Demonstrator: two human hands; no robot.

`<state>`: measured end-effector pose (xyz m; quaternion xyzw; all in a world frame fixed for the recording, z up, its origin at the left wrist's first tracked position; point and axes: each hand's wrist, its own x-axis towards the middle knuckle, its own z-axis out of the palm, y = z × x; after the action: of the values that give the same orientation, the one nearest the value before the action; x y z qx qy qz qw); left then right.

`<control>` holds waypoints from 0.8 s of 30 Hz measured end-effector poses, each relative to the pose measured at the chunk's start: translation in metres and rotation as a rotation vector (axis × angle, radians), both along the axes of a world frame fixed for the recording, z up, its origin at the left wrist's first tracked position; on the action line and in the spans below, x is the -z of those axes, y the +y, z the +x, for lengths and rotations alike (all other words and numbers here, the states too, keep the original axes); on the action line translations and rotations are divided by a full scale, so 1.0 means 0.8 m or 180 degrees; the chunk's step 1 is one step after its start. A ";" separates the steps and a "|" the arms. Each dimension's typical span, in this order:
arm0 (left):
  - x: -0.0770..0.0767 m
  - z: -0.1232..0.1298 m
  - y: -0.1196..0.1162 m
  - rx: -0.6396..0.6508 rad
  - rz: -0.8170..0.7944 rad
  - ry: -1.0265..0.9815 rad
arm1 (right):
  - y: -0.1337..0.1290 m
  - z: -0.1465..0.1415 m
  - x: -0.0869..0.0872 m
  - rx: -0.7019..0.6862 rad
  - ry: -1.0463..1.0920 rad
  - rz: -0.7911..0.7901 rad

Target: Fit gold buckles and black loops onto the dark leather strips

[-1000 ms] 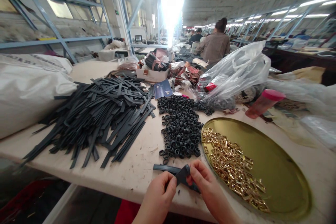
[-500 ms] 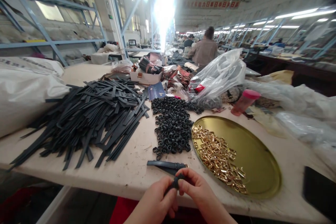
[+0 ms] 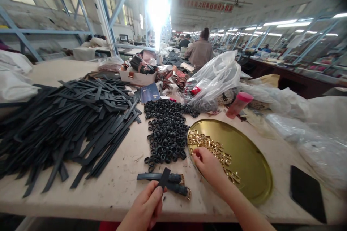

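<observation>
My left hand (image 3: 148, 202) pinches a short black strap (image 3: 164, 177) between thumb and fingers at the table's front. Just beyond it lie two black straps with gold buckles, the farther strap (image 3: 173, 177) and the nearer strap (image 3: 177, 188). My right hand (image 3: 206, 162) is over the left part of a round gold tray (image 3: 252, 162), its curled fingertips among loose gold buckles (image 3: 217, 148). Whether a buckle is between those fingers is hidden. Behind my left hand spreads a heap of small black loops (image 3: 168, 133).
A large pile of black strips (image 3: 81, 115) covers the table's left. Behind the loops are a blue booklet (image 3: 150, 93), a white box (image 3: 138, 77) and a clear plastic bag (image 3: 214, 75). At right are a pink-lidded jar (image 3: 238, 104) and a black flat object (image 3: 307, 191).
My hands, together on a dark piece before, are now apart. The right has moved to the buckles on the tray. A second buckled strap now shows on the table. The view has shifted right.
</observation>
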<state>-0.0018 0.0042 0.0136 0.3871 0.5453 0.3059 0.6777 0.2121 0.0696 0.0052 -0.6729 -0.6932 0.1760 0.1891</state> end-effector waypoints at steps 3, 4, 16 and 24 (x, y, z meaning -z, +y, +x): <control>-0.012 0.006 0.006 -0.0126 -0.0363 -0.0480 | 0.047 0.022 0.010 -0.0133 -0.0335 -0.0069; -0.015 0.007 0.008 -0.0148 -0.0508 -0.0660 | 0.057 0.024 0.014 -0.0210 -0.0387 -0.0113; -0.022 -0.002 0.013 -0.0238 -0.0866 -0.1051 | 0.070 0.033 0.014 -0.0424 -0.0114 -0.0114; 0.002 0.007 0.010 0.0180 0.0269 -0.0054 | -0.029 -0.054 -0.023 0.0423 0.3925 -0.0952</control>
<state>0.0040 0.0118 0.0119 0.4279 0.5149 0.3126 0.6738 0.1693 0.0467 0.0233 -0.5087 -0.3817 0.6137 0.4679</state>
